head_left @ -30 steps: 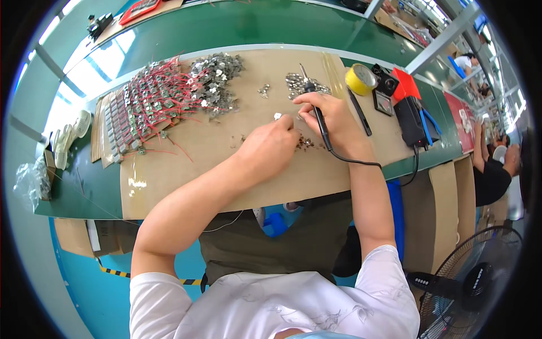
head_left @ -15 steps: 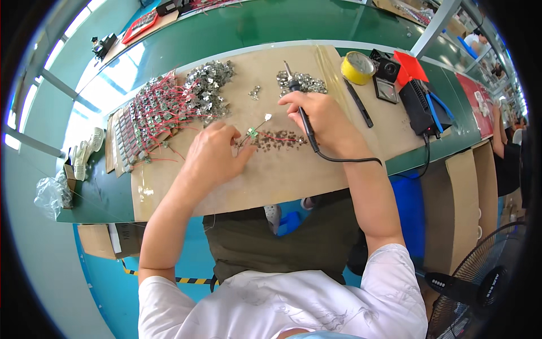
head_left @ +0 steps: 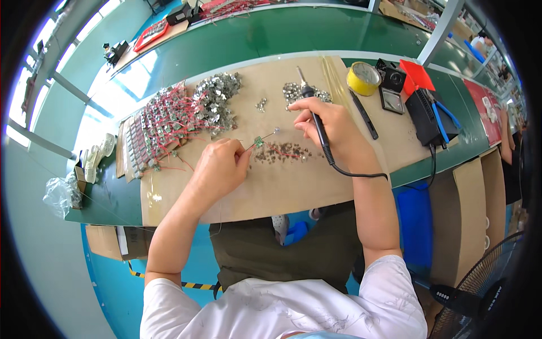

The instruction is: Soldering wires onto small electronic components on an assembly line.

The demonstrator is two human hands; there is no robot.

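Grasping a black corded soldering iron (head_left: 320, 127): right grip (head_left: 335, 125).
Left grip (head_left: 219, 166) pinches a small green board (head_left: 258, 142) (near tiny brown bits (head_left: 278, 151)).

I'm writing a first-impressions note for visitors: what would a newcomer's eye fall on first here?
Probably the dense heap of metal parts and red wires on the left of the brown sheet. Next, near the middle, the right hand grips a black soldering iron, while the left hand holds a small green part. A bright yellow tape roll stands out at upper right.
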